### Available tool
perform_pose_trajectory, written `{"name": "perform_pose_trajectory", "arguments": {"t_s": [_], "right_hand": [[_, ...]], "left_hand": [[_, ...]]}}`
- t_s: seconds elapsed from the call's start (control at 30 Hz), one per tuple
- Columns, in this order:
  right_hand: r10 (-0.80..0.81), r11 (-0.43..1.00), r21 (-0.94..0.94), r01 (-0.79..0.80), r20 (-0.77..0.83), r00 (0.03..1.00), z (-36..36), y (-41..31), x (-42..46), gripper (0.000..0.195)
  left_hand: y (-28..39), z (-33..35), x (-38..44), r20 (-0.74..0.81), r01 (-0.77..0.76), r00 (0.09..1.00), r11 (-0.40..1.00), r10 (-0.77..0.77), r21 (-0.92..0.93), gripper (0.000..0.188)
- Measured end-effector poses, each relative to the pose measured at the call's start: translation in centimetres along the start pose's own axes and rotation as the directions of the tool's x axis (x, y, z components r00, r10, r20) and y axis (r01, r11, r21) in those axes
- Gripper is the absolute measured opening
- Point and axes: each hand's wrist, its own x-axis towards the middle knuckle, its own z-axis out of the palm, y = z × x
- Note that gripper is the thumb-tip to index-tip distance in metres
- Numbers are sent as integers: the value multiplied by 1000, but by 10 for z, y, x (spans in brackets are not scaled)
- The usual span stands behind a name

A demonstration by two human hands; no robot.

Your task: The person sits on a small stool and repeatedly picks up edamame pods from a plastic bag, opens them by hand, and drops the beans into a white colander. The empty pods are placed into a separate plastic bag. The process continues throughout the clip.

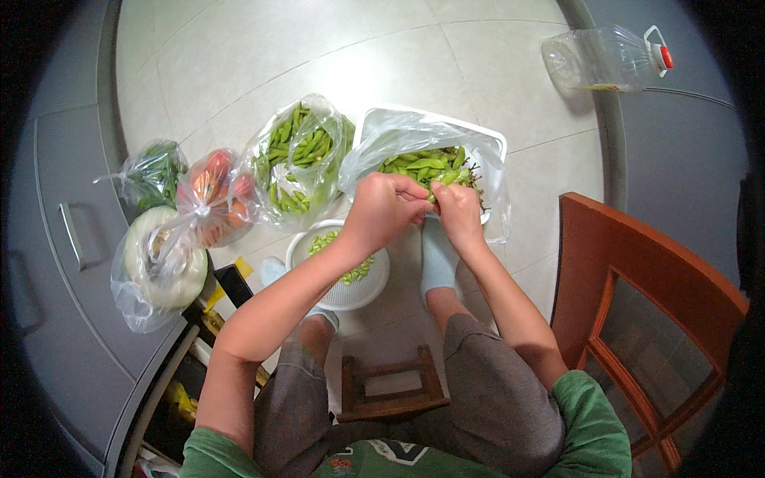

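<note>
My left hand [388, 206] and my right hand [460, 212] meet in front of me, fingertips pinched on one green soybean pod [431, 196]. Most of this pod is covered by the fingers. Just beyond them, a heap of soybean pods [427, 162] with some brown stems lies on a clear plastic bag [373, 152] spread over a white tray [495, 138]. Below my left forearm stands a white plastic colander [375, 293] holding shelled green beans [357, 273]; the forearm hides part of it. Left of the tray, an open clear bag [334, 185] contains more green pods [311, 146].
Farther left are bagged tomatoes [216, 170], bagged leafy greens [156, 173] and a large pale melon or gourd [191, 281] in plastic. A wooden chair [645, 233] stands at right. An empty plastic jug [609, 60] lies at upper right. A small wooden stool [394, 407] is between my legs.
</note>
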Motion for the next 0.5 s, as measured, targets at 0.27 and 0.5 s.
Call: {"name": "perform_pose_trajectory", "arguments": {"t_s": [0.27,0.5], "right_hand": [[-28,998,66,18,150,988,-4,0,-5,43],[146,778,515,-361,411,900,-9,-2,-9,30]], "left_hand": [[-5,-6,2,229,383,922,817,-312,-431,12],[-16,-11,2,336,495,869,652,-363,-575,11]]}}
